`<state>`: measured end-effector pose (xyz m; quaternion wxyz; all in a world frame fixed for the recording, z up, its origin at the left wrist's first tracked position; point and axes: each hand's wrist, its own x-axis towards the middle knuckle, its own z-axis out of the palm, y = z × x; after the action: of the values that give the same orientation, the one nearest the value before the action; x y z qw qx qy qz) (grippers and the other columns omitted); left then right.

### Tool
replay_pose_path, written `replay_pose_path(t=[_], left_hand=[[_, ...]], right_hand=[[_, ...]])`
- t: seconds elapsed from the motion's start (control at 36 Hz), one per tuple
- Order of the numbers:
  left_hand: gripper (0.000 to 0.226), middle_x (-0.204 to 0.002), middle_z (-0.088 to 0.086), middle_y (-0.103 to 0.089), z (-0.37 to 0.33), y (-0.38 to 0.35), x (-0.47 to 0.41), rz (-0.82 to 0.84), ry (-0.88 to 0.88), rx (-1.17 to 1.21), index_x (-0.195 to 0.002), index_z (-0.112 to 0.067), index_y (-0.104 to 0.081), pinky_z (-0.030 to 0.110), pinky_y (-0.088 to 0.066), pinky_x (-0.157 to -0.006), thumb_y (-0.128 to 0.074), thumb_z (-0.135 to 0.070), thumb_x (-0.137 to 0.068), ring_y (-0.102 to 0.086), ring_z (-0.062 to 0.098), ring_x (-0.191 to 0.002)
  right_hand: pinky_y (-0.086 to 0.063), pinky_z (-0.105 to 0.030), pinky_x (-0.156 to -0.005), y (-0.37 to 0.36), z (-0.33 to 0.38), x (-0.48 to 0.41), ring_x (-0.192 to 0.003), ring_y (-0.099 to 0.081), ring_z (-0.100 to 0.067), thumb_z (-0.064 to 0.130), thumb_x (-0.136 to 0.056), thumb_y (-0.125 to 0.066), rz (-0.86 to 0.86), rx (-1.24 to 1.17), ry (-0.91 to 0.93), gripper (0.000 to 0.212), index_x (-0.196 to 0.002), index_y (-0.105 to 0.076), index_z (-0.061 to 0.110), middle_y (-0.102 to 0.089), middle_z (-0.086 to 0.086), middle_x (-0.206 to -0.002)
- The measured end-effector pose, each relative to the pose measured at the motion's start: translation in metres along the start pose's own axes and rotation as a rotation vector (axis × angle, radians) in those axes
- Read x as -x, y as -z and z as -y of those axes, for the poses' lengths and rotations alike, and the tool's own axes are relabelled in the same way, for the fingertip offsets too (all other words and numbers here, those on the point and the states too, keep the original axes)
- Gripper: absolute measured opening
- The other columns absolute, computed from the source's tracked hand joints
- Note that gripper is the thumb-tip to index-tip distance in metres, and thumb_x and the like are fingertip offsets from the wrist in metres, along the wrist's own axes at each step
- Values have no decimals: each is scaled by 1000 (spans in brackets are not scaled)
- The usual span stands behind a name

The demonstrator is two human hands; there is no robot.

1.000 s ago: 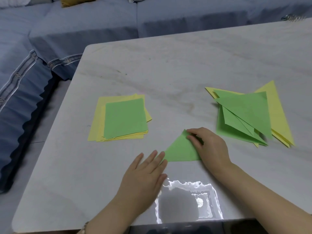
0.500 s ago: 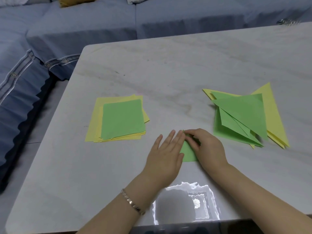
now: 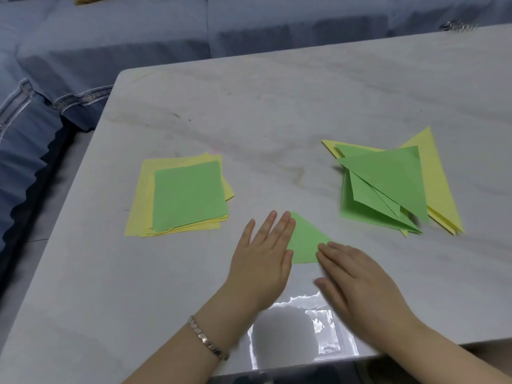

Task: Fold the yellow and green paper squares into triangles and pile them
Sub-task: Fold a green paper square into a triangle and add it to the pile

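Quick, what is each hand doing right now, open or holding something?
Left hand: open, pressing flat on the folded green paper triangle.
Right hand: open, flat on the same triangle.

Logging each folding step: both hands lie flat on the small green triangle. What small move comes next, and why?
Probably the right hand picks up the green triangle and carries it to the pile of folded triangles at right: it already lies folded flat, the left hand resting on its edge.

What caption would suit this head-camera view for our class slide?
Left hand and right hand rest flat on a green triangle, between squares and folded pile.
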<state>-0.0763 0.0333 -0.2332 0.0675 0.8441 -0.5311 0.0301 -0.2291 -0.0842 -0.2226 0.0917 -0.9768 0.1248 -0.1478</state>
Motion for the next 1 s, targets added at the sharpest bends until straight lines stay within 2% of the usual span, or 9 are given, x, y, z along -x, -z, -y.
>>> replay_pose_path(t=[0.31,0.42,0.47,0.56,0.64,0.69,0.78,0.83,1.0], left_hand=[[51,-141,-2,-47,0,0,0,-7,10,0,-133,-14,-51,40,-23,-103,-30,-30,-89,-44,17,-130],[51,-141,-3,-46,0,-1,0,-8,9,26,-134,-14,-50,40,-22,-105,-30,-30,-89,-43,17,-130],[51,-141,-3,-46,0,-2,0,-11,7,39,-134,-14,-50,40,-21,-105,-30,-30,-89,-43,18,-131],[51,-142,-3,-46,0,-1,0,-18,7,58,-134,-14,-49,40,-21,-105,-31,-30,-89,-42,18,-131],[52,-141,-2,-46,-1,0,0,-24,4,79,-134,-13,-49,40,-22,-104,-31,-30,-89,-42,18,-131],[52,-141,0,-46,-1,0,0,-26,5,89,-135,-11,-48,40,-23,-104,-32,-30,-89,-42,18,-131],[54,-143,3,-43,0,0,2,-21,20,113,-137,-9,-41,40,-23,-105,-33,-31,-89,-40,18,-132],[56,-145,4,-41,0,0,3,-16,40,140,-139,-9,-35,39,-22,-105,-33,-32,-89,-37,17,-134],[59,-147,4,-38,0,2,5,-26,76,214,-142,-11,-28,36,-21,-106,-35,-32,-87,-32,16,-136]], right_hand=[[-39,-39,-86,26,-27,25,-112,-50,-25,38,-87,-44,-28,104,-131,43,-98,-72,8,-66,-8,-113],[-46,-39,-83,33,-27,20,-102,-60,-29,34,-84,-46,-45,8,-270,36,-80,-73,10,-69,-8,-103],[-45,-33,-79,40,-25,13,-91,-63,-28,33,-83,-46,-37,-79,-402,35,-75,-72,11,-71,-4,-93],[-37,-25,-76,48,-18,-5,-88,-59,-22,22,-87,-57,-23,-273,-597,14,-94,-68,16,-65,3,-90],[-40,-28,-78,47,-8,-31,-96,-55,-18,30,-84,-61,133,-351,-633,41,-123,-50,20,-59,4,-96],[-41,-31,-82,44,1,-50,-104,-51,-20,42,-82,-62,286,-304,-645,59,-132,-38,21,-57,0,-104],[-39,-32,-83,36,13,-71,-112,-46,-27,46,-80,-62,488,-114,-607,62,-127,-35,16,-53,-8,-117],[-37,-31,-77,32,17,-78,-111,-45,-29,45,-79,-64,556,-105,-618,60,-122,-36,13,-53,-8,-117],[-42,-29,-79,29,11,-76,-97,-53,-25,30,-74,-73,470,-350,-672,49,-111,-44,17,-44,-7,-113]])
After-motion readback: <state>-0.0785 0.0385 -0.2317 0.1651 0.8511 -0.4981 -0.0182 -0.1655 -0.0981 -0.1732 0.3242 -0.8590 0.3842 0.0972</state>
